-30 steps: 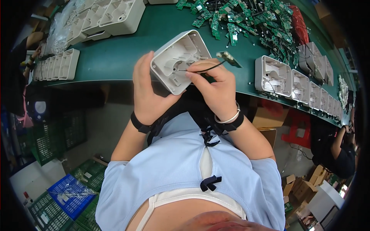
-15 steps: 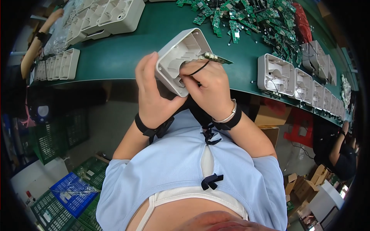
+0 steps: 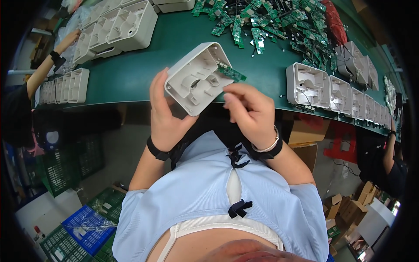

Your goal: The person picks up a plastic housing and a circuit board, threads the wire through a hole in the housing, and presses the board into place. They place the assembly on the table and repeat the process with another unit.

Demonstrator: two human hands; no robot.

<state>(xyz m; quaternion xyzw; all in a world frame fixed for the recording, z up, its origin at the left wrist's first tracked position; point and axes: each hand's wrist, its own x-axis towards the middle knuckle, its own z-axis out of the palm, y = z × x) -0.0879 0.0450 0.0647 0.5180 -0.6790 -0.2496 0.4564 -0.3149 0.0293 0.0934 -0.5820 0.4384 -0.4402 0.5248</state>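
A white plastic housing (image 3: 179,83) with moulded posts and a round hole in its floor is tilted above the table's front edge. My left hand (image 3: 163,115) grips it along its left and lower side, thumb at the bottom corner. A green circuit board (image 3: 233,73) lies across the housing's right wall, partly sticking out. My right hand (image 3: 253,114) is just right of the housing, apart from it. Its fingers are half curled, thumb and forefinger a little apart, with nothing visible between them. The black cable seen earlier at the board does not show now.
Loose green circuit boards (image 3: 279,26) are heaped at the back of the green table (image 3: 174,52). A row of white housings (image 3: 308,85) lines the right edge; more housings (image 3: 133,26) stand at the left. Another person's hand (image 3: 70,38) reaches in there. Crates (image 3: 87,225) sit on the floor.
My right hand has come out of the housing and moved right, no longer showing the black cable. The housing has shifted slightly left and down, its inside turned more into view.
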